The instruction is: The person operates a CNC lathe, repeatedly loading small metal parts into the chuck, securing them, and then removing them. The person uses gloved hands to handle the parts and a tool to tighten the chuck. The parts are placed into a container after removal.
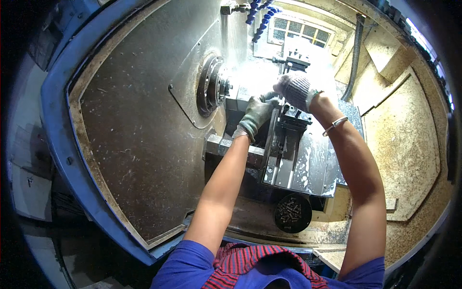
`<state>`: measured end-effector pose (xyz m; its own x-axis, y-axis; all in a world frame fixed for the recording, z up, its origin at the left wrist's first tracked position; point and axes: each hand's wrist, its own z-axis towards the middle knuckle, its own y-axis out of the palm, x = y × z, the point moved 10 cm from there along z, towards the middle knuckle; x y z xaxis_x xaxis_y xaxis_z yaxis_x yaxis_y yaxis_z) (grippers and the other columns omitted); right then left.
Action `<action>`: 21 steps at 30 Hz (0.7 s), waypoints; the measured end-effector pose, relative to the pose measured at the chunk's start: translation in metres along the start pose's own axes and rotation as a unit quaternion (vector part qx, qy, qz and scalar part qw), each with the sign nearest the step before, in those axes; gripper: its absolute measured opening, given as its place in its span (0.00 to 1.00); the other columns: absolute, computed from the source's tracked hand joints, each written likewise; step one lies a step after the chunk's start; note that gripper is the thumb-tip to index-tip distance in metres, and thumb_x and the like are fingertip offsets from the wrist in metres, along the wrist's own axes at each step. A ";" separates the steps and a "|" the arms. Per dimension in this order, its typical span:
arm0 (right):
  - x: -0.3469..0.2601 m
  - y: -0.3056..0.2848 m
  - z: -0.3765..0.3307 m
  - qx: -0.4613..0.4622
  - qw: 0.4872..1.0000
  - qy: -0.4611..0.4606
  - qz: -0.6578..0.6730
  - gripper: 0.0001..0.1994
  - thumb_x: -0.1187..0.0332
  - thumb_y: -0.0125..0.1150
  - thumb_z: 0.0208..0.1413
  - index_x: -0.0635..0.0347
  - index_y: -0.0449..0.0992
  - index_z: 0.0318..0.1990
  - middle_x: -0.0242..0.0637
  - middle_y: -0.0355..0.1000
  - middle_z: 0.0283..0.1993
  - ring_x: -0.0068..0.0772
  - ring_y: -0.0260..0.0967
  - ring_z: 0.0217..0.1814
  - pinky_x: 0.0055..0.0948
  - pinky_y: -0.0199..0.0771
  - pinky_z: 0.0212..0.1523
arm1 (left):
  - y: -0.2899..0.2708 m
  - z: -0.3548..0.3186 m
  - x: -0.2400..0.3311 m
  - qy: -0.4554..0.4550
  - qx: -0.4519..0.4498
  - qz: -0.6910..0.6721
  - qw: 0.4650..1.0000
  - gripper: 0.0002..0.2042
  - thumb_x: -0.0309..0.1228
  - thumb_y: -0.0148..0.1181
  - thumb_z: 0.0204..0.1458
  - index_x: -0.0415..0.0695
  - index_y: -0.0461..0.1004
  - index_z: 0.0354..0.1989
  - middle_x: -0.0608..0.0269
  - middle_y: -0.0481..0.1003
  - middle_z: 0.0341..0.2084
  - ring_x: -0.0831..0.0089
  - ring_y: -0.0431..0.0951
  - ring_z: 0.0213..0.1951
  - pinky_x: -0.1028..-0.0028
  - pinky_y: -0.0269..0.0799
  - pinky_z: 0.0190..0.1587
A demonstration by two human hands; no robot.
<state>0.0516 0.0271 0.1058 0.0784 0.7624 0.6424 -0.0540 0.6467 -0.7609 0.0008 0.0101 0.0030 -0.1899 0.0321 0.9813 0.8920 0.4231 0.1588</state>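
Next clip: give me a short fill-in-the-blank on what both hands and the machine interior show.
1. Both hands, left hand and right hand, wear knitted ____.
2. The right wrist carries a metal ____.
3. The round black bowl below the tool slide holds small metal ____.
4. The spindle chuck sits to the person's ____ of the hands.

Missing: gloves; bangle; parts; left

A round black tray (292, 213) of small metal parts sits low in the machine bay, below the grey slide plate (308, 164). Blue segmented coolant hoses (262, 17) hang at the top, near a paned window (298, 31). A black hose (355, 53) runs down the right wall. The blue door frame (57, 139) curves along the left.
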 end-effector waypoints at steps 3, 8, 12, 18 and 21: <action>-0.009 0.022 0.012 -0.129 0.979 -0.036 -0.157 0.09 0.67 0.52 0.54 0.61 0.71 0.39 0.36 0.72 0.36 0.31 0.71 0.34 0.30 0.74 0.33 | -0.009 0.010 0.000 0.063 0.013 0.014 0.998 0.12 0.20 0.58 0.48 0.43 0.77 0.42 0.72 0.76 0.24 0.86 0.67 0.18 0.83 0.62 0.18; 0.021 -0.005 0.012 -0.014 0.975 0.017 0.221 0.09 0.70 0.54 0.53 0.64 0.73 0.39 0.38 0.73 0.35 0.30 0.72 0.34 0.28 0.74 0.35 | -0.020 0.023 -0.012 0.062 0.021 0.005 0.998 0.09 0.24 0.61 0.50 0.41 0.77 0.41 0.70 0.77 0.27 0.84 0.72 0.24 0.81 0.68 0.24; 0.044 0.076 -0.020 -0.028 0.388 0.201 0.899 0.08 0.72 0.55 0.53 0.66 0.75 0.38 0.39 0.74 0.35 0.30 0.72 0.35 0.26 0.74 0.37 | 0.008 0.009 0.009 0.045 -0.031 -0.061 0.997 0.10 0.26 0.62 0.50 0.38 0.78 0.41 0.69 0.77 0.27 0.83 0.72 0.28 0.81 0.69 0.30; 0.056 0.061 -0.021 0.054 0.575 0.151 0.803 0.12 0.69 0.49 0.58 0.70 0.74 0.42 0.43 0.75 0.40 0.33 0.74 0.41 0.25 0.75 0.43 | 0.002 0.017 0.002 0.079 -0.005 -0.030 0.996 0.09 0.28 0.62 0.52 0.40 0.78 0.40 0.72 0.77 0.27 0.85 0.71 0.25 0.82 0.67 0.27; 0.026 -0.064 -0.011 0.048 0.926 -0.021 0.375 0.13 0.63 0.47 0.61 0.56 0.76 0.45 0.34 0.77 0.39 0.28 0.74 0.42 0.27 0.74 0.40 | -0.006 0.014 0.000 0.053 -0.003 0.022 0.998 0.08 0.26 0.62 0.51 0.40 0.78 0.40 0.72 0.77 0.28 0.85 0.72 0.27 0.81 0.67 0.29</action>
<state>0.0681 0.0048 0.1701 -0.0548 0.9968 -0.0578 -0.1659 -0.0662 -0.9839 -0.0101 0.0206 0.0002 -0.1067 -0.0460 0.9932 0.9011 0.4179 0.1162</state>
